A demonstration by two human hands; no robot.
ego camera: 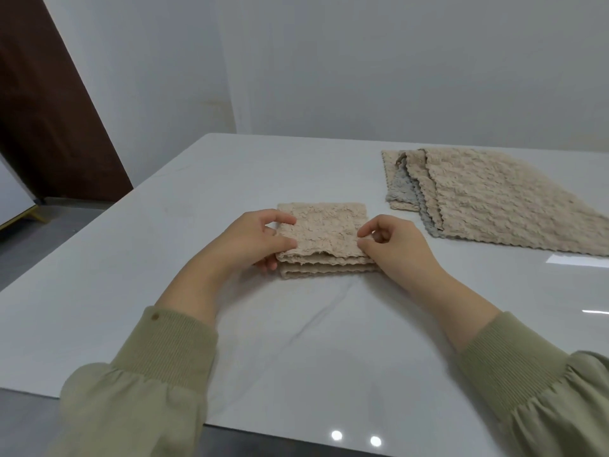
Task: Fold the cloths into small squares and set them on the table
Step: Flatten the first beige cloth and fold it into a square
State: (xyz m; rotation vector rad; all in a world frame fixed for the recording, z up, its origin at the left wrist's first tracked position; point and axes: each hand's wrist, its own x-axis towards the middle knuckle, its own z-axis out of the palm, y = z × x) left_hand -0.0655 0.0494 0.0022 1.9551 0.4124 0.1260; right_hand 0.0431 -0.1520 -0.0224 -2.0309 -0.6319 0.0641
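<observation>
No text, label, brand, number or sign can be read anywhere in the view. The folded beige cloth (324, 239), the pile of unfolded cloths (487, 199) and the white surface (164, 258) carry only texture and glare. A small round mark on the left sleeve cuff (155, 316) is too small to read.
</observation>
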